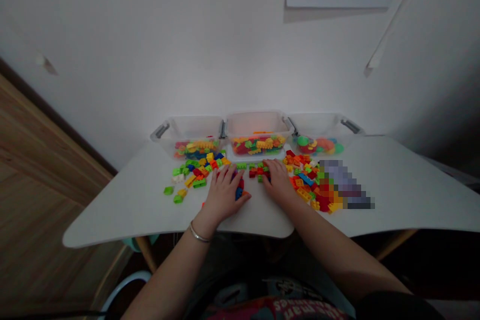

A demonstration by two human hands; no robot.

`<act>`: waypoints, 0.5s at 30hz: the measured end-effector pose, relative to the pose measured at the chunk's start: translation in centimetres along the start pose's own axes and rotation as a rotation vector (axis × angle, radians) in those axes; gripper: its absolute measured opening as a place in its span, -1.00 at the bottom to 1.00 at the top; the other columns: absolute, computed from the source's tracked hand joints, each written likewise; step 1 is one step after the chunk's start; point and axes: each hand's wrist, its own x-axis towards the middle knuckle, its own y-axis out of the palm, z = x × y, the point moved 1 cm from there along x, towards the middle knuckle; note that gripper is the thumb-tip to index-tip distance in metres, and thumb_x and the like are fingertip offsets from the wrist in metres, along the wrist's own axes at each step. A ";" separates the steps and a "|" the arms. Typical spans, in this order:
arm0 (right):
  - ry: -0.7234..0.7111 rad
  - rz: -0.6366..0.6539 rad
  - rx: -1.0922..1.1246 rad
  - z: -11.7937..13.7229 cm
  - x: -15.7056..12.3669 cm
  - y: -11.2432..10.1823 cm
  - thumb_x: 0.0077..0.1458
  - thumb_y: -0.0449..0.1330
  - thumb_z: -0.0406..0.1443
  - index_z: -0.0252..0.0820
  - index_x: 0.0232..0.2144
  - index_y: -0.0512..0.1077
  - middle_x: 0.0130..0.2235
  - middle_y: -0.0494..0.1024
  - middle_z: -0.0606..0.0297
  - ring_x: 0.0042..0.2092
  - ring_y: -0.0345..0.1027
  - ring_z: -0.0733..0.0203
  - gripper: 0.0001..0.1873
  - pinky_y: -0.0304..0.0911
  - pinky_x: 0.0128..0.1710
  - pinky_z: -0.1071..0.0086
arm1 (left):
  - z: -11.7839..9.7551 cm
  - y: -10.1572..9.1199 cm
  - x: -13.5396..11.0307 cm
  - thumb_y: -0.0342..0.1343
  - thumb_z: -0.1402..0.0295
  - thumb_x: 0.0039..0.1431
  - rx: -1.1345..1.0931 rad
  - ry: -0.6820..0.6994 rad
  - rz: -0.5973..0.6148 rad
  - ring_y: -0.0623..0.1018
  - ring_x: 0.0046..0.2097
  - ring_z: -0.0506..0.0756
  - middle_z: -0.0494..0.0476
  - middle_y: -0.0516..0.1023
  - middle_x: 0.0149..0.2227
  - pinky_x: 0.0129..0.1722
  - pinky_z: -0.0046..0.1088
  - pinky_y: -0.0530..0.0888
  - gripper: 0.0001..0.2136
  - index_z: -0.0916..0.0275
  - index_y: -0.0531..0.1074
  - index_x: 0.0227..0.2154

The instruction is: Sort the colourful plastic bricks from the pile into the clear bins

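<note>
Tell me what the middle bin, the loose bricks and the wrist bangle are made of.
The middle bin looks like clear plastic: bricks show through its wall. The loose bricks seem glossy moulded plastic, solid-coloured and studded. The bangle looks like polished metal, exact kind unclear.

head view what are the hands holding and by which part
The left hand seems to hold blue and red toy bricks by their sides; the right hand lies over red and green toy bricks, any grip unclear.

Three clear plastic bins [257,125], two hands [225,195] [277,180]
</note>
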 end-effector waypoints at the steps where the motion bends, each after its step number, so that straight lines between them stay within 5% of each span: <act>1: 0.004 -0.004 0.008 -0.1 0.0 0.1 0.11 0.02 -0.32 -0.36 0.09 0.33 0.09 0.43 -0.04 0.19 0.17 -0.12 -0.51 0.08 0.24 -0.08 | -0.3 0.2 -0.1 0.13 0.05 0.16 0.015 0.001 0.024 0.15 0.33 0.36 0.30 0.19 0.33 0.30 0.11 0.06 -0.37 0.19 0.24 0.24; 15: 0.029 -0.070 0.166 -1.3 0.1 1.0 0.15 -0.03 -0.30 -0.23 0.08 0.31 0.04 0.44 -0.01 0.13 0.24 -0.03 -0.55 0.16 0.18 -0.07 | -2.3 2.4 3.7 -0.07 0.22 0.32 0.011 -0.019 0.085 0.16 0.34 0.31 0.35 0.22 0.30 0.31 0.01 0.08 -0.52 0.32 0.23 0.23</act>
